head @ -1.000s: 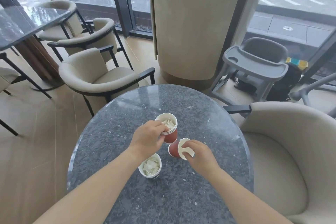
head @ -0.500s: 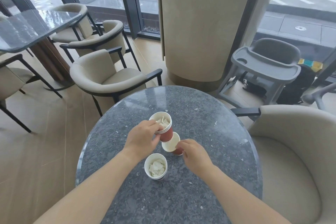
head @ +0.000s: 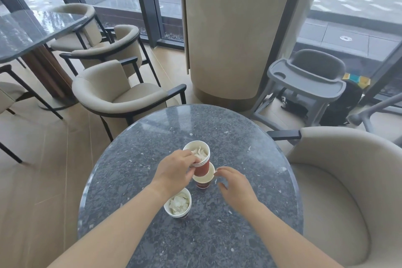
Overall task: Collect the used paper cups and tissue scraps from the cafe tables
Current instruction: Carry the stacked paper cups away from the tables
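On the stone surface (head: pixel 239 137), my right hand (head: pixel 236 189) has let the cup (head: pixel 204 178) stand, fingers apart; my left hand (head: pixel 174 169) clamps the stack (head: pixel 203 167), ready to nest.

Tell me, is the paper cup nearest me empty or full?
Not empty. The nearest cup stands upright on the table with crumpled white tissue piled inside, close to its rim.
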Demonstrator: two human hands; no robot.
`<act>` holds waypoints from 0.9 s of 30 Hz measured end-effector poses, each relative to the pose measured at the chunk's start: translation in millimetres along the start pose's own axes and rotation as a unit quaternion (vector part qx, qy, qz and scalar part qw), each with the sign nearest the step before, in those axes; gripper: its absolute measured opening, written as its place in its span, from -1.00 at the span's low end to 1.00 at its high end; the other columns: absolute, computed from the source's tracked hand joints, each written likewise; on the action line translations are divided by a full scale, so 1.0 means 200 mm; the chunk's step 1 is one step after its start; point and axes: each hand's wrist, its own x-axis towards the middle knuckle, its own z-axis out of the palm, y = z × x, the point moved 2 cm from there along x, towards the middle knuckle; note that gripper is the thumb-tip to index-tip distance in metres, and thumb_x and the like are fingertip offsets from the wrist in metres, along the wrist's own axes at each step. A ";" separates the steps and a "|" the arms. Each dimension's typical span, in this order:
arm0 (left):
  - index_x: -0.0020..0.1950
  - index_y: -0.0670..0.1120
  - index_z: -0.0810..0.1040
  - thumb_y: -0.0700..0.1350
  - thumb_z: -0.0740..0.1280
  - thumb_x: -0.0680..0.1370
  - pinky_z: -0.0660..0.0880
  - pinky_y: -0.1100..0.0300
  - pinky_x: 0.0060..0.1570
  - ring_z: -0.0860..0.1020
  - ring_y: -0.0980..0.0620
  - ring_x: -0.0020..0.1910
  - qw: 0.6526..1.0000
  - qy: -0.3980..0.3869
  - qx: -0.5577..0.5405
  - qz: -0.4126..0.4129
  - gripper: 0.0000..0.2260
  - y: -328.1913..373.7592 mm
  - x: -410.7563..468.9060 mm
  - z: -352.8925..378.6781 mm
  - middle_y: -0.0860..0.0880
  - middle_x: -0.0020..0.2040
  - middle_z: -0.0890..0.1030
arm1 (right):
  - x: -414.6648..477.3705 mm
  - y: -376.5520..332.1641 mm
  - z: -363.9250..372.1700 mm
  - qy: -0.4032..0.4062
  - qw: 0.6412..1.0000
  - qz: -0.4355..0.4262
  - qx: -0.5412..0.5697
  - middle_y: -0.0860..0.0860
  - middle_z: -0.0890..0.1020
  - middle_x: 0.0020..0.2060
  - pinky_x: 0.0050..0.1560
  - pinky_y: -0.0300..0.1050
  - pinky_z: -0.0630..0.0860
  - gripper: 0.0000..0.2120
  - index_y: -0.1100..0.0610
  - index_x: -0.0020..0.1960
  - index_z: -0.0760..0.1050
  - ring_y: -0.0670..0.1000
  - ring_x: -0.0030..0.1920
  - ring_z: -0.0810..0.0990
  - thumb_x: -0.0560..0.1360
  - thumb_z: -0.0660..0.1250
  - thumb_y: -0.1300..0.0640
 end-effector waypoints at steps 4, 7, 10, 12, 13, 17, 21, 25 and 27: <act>0.10 0.04 0.56 -0.11 0.26 0.53 0.44 0.16 -0.04 0.48 0.04 0.11 0.999 -0.042 0.020 0.013 -0.82 -0.01 0.03 0.04 0.10 0.08 0.57 | 0.02 0.00 -0.04 0.019 1.000 0.005 0.020 -0.06 0.52 0.19 0.18 -0.37 0.26 -0.68 0.08 0.20 0.48 -0.06 0.21 0.46 0.46 0.34 0.24; 0.13 0.05 0.56 -0.11 0.26 0.54 0.45 0.16 0.01 0.45 0.07 0.16 0.996 -0.087 0.016 0.013 -0.80 -0.03 0.04 0.07 0.13 0.13 0.54 | 0.04 -0.03 -0.06 0.036 0.998 0.003 0.044 -0.10 0.49 0.22 0.18 -0.37 0.28 -0.58 0.04 0.28 0.41 -0.11 0.19 0.46 0.45 0.35 0.23; 0.14 0.07 0.55 -0.11 0.30 0.53 0.45 0.18 0.03 0.43 0.09 0.17 0.995 -0.100 0.005 0.002 -0.79 -0.07 0.03 0.09 0.14 0.15 0.52 | 0.07 -0.05 -0.06 0.031 0.998 -0.014 0.048 -0.12 0.46 0.23 0.18 -0.33 0.31 -0.56 0.01 0.30 0.37 -0.15 0.19 0.43 0.45 0.36 0.21; 0.13 0.08 0.54 -0.10 0.31 0.52 0.46 0.18 0.04 0.43 0.10 0.17 0.995 -0.098 -0.002 -0.015 -0.79 -0.10 0.01 0.10 0.14 0.14 0.51 | 0.09 -0.06 -0.04 0.022 0.999 -0.027 0.041 -0.10 0.47 0.23 0.16 -0.31 0.33 -0.58 0.02 0.28 0.38 -0.13 0.19 0.44 0.45 0.37 0.19; 0.13 0.08 0.54 -0.09 0.31 0.52 0.47 0.18 0.03 0.43 0.11 0.17 0.995 -0.098 -0.004 -0.024 -0.80 -0.11 0.00 0.10 0.14 0.14 0.51 | 0.09 -0.06 -0.03 0.017 0.999 -0.033 0.035 -0.09 0.47 0.23 0.16 -0.30 0.33 -0.59 0.03 0.27 0.39 -0.11 0.20 0.44 0.45 0.37 0.18; 0.11 0.11 0.53 -0.01 0.30 0.53 0.46 0.21 0.02 0.43 0.13 0.16 0.993 -0.107 -0.011 -0.056 -0.83 -0.16 -0.07 0.11 0.16 0.11 0.51 | 0.10 -0.05 0.04 0.001 0.999 -0.050 0.014 -0.06 0.49 0.22 0.13 -0.24 0.36 -0.64 0.05 0.22 0.43 -0.05 0.20 0.45 0.45 0.37 0.18; 0.17 0.13 0.47 0.06 0.27 0.52 0.44 0.19 0.08 0.40 0.11 0.20 0.983 -0.144 -0.016 -0.116 -0.77 -0.20 -0.16 0.14 0.17 0.18 0.45 | 0.10 -0.06 0.10 -0.037 0.996 -0.077 -0.032 -0.01 0.55 0.16 0.18 -0.12 0.39 -0.71 0.10 0.16 0.49 0.02 0.20 0.44 0.44 0.38 0.16; 0.19 0.10 0.44 0.00 0.24 0.54 0.45 0.12 0.10 0.46 0.05 0.17 0.963 -0.198 -0.015 -0.182 -0.77 -0.24 -0.25 0.18 0.09 0.16 0.47 | 0.09 -0.07 0.16 -0.098 0.979 -0.096 -0.149 -0.03 0.56 0.06 0.31 -0.01 0.18 -0.81 0.06 0.09 0.50 0.03 0.17 0.43 0.48 0.29 0.14; 0.12 0.06 0.49 -0.09 0.22 0.54 0.45 0.09 0.08 0.49 0.02 0.10 0.957 -0.191 -0.036 -0.213 -0.81 -0.25 -0.27 0.17 0.04 0.08 0.54 | 0.08 -0.07 0.16 -0.090 0.977 -0.093 -0.172 -0.02 0.56 0.01 0.22 -0.07 0.20 -0.83 0.05 0.06 0.50 0.05 0.13 0.44 0.50 0.23 0.16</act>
